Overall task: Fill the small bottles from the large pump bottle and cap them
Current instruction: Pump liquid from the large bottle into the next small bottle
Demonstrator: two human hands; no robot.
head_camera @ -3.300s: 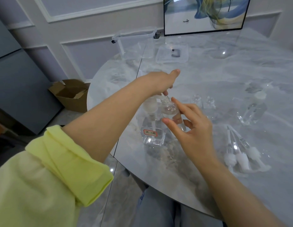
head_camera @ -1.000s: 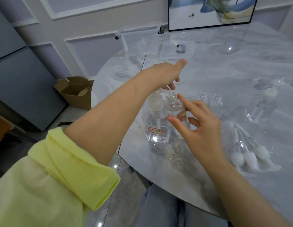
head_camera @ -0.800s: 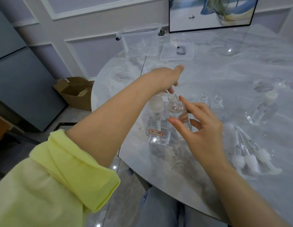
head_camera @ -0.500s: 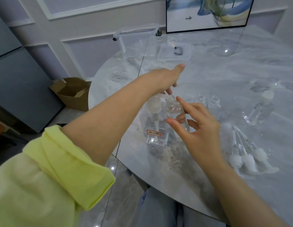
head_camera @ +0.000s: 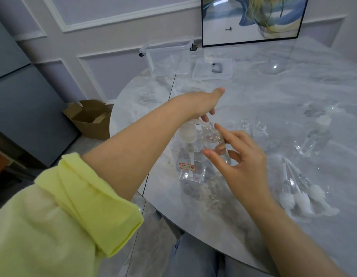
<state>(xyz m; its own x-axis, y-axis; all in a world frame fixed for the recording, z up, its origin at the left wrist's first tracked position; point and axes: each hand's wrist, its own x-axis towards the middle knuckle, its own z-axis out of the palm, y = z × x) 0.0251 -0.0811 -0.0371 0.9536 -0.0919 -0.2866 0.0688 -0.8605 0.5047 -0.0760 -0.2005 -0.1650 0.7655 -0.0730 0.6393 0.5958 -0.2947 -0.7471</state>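
Small bottle [head_camera: 213, 141], clear round plastic, pinched by right hand [head_camera: 241, 162]; left hand [head_camera: 201, 104] flat on pump.

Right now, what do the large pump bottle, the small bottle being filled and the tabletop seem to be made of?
Large pump bottle: clear glossy plastic, seemingly; see-through walls, frosted white pump head.
Small bottle: clear plastic or glass, cannot tell which; liquid shows through.
Tabletop: polished marble-look slab, grey veining, bright reflections.

Grey-white marbled table [head_camera: 293, 100], clear large pump bottle [head_camera: 190, 156] with red-bordered label, white pump caps [head_camera: 301, 200], yellow sleeve [head_camera: 73, 206], brown cardboard box [head_camera: 89, 118].
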